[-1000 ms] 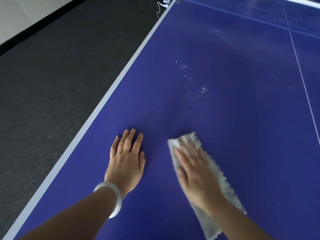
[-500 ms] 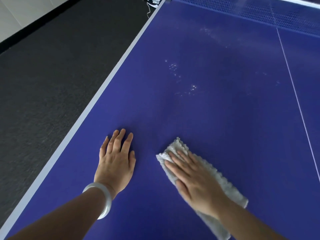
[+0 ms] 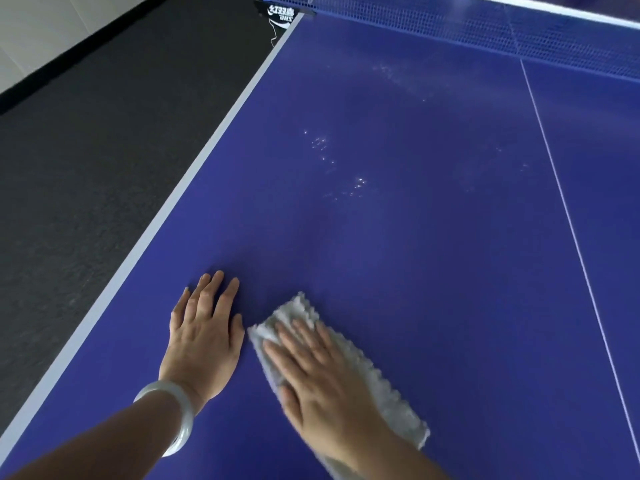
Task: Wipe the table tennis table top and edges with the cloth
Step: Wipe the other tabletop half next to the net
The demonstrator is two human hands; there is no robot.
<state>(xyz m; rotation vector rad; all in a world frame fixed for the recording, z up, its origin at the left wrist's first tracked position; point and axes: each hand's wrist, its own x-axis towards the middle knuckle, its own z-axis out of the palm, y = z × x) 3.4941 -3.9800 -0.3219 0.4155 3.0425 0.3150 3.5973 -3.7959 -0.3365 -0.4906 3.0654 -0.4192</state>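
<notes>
The right hand [image 3: 322, 382] is lying flat on the cloth [image 3: 394, 407], its fingers straight and slightly spread, pressing the pale, fluffy strip down onto the blue table tennis table [image 3: 433, 265]. The cloth is sitting in the near part of the top, closer to the left edge's white stripe [image 3: 194, 174] than to the thin centre line [image 3: 568, 220]. The left hand [image 3: 204, 337] is resting palm down on the bare top just beside the cloth's far corner, with fingers straight and close together and a pale bangle [image 3: 180, 410] circling the wrist. Whether the thumb is touching the cloth is hard to tell. The hand is covering the cloth's middle, and the forearm is hiding its near end. Small glinting droplets [image 3: 356, 185] are lying farther up the top, toward the net [image 3: 467, 26], which is running off the upper edge.
</notes>
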